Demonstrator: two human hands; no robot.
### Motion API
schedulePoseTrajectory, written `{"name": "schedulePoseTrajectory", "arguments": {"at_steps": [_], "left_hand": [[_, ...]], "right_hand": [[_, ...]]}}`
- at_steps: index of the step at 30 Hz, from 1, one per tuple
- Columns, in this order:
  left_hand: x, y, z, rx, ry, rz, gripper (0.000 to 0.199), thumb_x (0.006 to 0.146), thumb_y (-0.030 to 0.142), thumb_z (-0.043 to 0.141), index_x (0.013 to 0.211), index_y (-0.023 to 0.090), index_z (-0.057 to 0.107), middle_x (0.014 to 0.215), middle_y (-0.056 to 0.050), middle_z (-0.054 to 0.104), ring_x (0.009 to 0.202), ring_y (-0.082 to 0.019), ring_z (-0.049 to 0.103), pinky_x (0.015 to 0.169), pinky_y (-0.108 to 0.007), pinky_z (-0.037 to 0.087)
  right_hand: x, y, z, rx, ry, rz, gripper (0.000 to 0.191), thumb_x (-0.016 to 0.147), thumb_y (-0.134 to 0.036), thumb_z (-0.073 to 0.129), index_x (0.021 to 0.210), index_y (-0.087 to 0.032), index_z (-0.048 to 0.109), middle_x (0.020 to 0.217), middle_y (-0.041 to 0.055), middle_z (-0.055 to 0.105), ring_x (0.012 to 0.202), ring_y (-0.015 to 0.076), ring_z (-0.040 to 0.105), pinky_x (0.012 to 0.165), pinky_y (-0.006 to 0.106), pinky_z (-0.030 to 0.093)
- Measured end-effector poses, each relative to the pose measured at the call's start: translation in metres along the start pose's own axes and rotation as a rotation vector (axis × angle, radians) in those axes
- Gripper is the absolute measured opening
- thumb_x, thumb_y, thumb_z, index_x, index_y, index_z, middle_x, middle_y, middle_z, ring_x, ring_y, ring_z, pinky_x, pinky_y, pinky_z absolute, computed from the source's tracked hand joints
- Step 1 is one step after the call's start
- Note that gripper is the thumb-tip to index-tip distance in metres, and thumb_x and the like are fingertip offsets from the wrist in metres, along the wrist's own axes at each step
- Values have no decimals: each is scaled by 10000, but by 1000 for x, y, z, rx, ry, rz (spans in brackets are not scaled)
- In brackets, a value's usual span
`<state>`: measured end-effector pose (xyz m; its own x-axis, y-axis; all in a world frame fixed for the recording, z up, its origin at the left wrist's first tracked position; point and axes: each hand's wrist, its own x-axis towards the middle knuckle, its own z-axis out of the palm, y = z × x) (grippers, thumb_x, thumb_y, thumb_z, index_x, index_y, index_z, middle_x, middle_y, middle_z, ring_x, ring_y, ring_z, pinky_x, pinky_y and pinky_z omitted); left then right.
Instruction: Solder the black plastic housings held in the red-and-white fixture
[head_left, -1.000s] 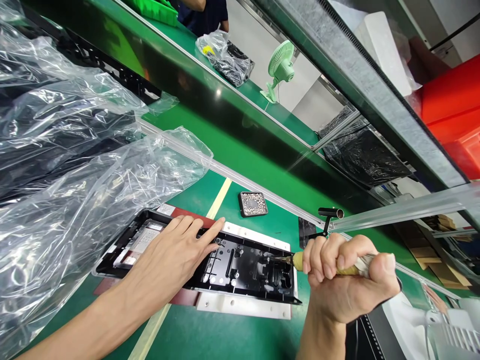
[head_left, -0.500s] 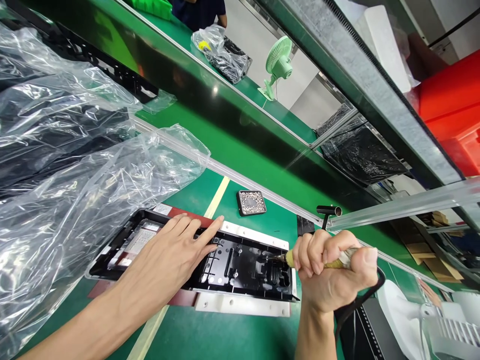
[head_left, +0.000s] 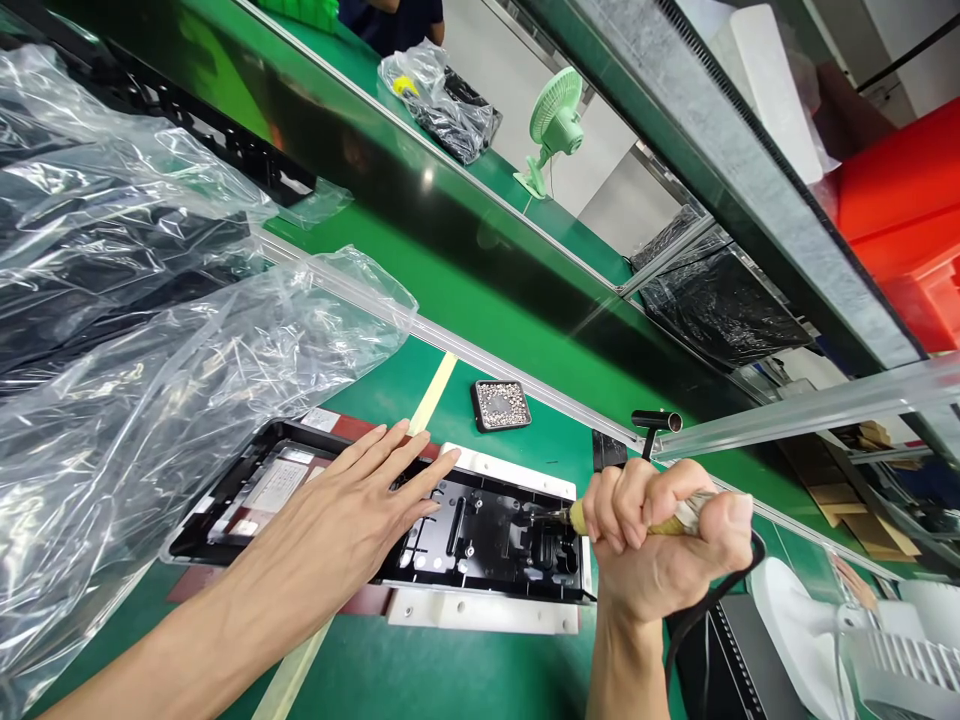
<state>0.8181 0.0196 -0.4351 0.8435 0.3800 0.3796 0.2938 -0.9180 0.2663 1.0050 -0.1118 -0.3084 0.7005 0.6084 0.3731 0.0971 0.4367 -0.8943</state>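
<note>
In the lower middle of the frame, black tray: it is laid flat on the green table, over a red-brown board, with its open side up. White strips can be seen along its long sides, under its right part.

Yellow-handled tool: its thin metal tip is pointed into the right end of the tray. It is not clear if the tip is touching the bottom (it is dark and shiny in there).

Good way to work: the tip should be set right on its spot and held straight, and the push should be slow and even. The tray should be pressed down so that no sliding is done. Fingers should be held away from the metal.

Right hand: its fingers are curled tight around the handle, with no gap. A black cord can be seen hanging below it.

Left hand: its fingers are spread out, palm down, across the middle of the tray. Nothing is pinched; how hard it is pressed cannot be told.

Little box: shiny small bits are held in it, just above the tray.
</note>
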Motion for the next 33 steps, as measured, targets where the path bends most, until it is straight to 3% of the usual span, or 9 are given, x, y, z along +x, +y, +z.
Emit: {"name": "schedulePoseTrajectory", "arguments": {"at_steps": [18,23,26,33], "left_hand": [[2,1,3,-26,-29,-44,514,1053,489,397,1550,362,410,1506,-43,572,1430,-306,492,1141,-521,451],[5,1,1,32,-6,-6,498,1053,472,399,1519,313,478,1451,-101,617,1355,-319,567,1102,-512,483],[6,1,0,70,7,13,500,1053,466,394,1507,286,501,1427,-133,633,1331,-331,590,1081,-511,500],[5,3,-1,109,-3,30,509,1053,452,400,1523,273,480,1439,-152,620,1338,-338,586,1083,-518,502]], "right_hand": [[1,0,1,6,-21,19,525,972,-512,388,555,-203,474,402,-71,321,331,79,307,330,202,327],[0,-1,0,5,-66,22,516,977,-503,374,577,-207,511,416,-65,349,343,84,304,341,216,335],[1,-2,-4,14,-123,25,503,975,-502,373,599,-209,534,429,-62,372,348,91,324,352,231,352],[9,-9,-24,67,-402,26,410,971,-432,396,700,-205,603,505,-37,455,400,126,452,412,303,470]]}}
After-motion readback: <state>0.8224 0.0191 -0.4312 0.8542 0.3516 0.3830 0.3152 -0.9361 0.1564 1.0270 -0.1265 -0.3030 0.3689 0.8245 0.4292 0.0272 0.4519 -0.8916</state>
